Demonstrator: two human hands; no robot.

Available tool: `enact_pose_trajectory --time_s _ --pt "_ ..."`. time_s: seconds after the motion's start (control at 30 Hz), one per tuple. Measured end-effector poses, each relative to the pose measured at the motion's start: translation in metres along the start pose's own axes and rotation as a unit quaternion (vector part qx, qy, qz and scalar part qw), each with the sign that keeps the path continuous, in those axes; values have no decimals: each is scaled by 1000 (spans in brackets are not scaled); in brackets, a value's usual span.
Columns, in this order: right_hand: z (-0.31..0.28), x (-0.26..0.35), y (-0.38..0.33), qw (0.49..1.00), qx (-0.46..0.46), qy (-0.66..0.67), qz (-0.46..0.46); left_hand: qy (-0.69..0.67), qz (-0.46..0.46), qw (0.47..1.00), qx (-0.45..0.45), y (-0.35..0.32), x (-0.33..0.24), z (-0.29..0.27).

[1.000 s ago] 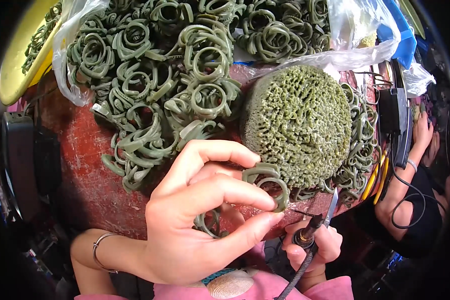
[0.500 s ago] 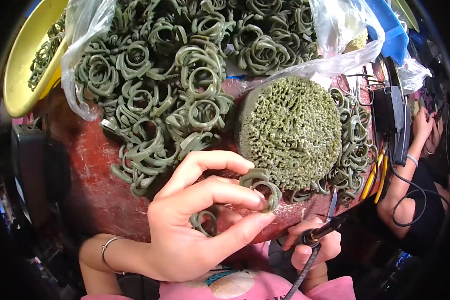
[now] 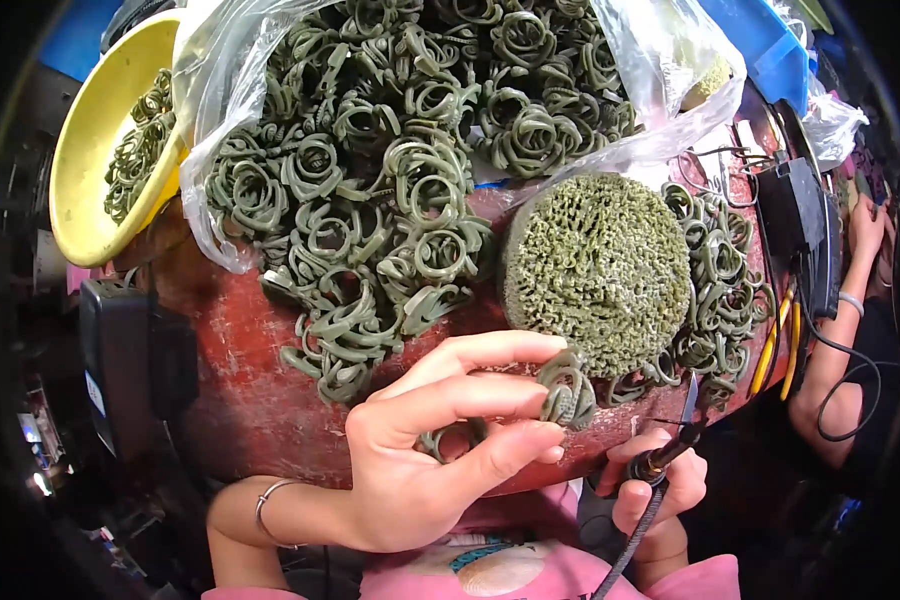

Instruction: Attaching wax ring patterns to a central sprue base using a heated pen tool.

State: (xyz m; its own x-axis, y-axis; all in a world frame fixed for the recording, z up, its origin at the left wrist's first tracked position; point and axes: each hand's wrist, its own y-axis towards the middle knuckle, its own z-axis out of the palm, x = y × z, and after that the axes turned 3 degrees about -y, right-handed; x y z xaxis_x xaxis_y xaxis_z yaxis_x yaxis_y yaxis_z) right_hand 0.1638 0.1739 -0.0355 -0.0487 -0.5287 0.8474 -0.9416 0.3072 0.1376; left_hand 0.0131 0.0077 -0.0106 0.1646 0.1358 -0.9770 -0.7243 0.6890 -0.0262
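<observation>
My left hand (image 3: 440,440) pinches a small green, waxy-looking ring (image 3: 568,392) between thumb and fingers, its patterned face showing. A second green ring (image 3: 452,440) sits lower in the same hand, partly hidden by the fingers. In my right hand (image 3: 660,485) is a corded electric wax knife (image 3: 672,449), its thin blade pointing up and away from me. The blade is apart from the held ring. Just beyond my hands stands a round, rough-topped green block (image 3: 600,275).
Many green rings (image 3: 370,190) are heaped on the red table (image 3: 240,400), by a clear plastic bag (image 3: 215,150). More rings (image 3: 720,270) lie right of the block. Around are a yellow bowl (image 3: 75,190), black box (image 3: 795,210), yellow-handled tool (image 3: 775,345) and another person's arm (image 3: 840,330).
The ring in my left hand has turned from showing its round opening to showing its patterned face. The whole view has shifted, with things now further right and lower.
</observation>
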Motion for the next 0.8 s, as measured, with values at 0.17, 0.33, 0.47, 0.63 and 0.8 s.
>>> enact_pose_trajectory --time_s 0.17,0.33,0.47,0.63,0.8 --pt "3 -1 1 1000 -2 8 -11 -74 -15 997 -23 -3 2 3" --pt "2 -6 -2 1000 2 15 -13 -94 -43 994 -25 -2 -1 4" --pt "2 -7 -2 1000 5 5 -19 -146 -60 987 -37 -2 2 4" --pt "2 -8 -3 1000 8 11 -8 -178 -103 977 -60 0 -1 6" --pt "2 -7 -5 1000 9 12 0 -228 -128 963 -65 0 -1 7"
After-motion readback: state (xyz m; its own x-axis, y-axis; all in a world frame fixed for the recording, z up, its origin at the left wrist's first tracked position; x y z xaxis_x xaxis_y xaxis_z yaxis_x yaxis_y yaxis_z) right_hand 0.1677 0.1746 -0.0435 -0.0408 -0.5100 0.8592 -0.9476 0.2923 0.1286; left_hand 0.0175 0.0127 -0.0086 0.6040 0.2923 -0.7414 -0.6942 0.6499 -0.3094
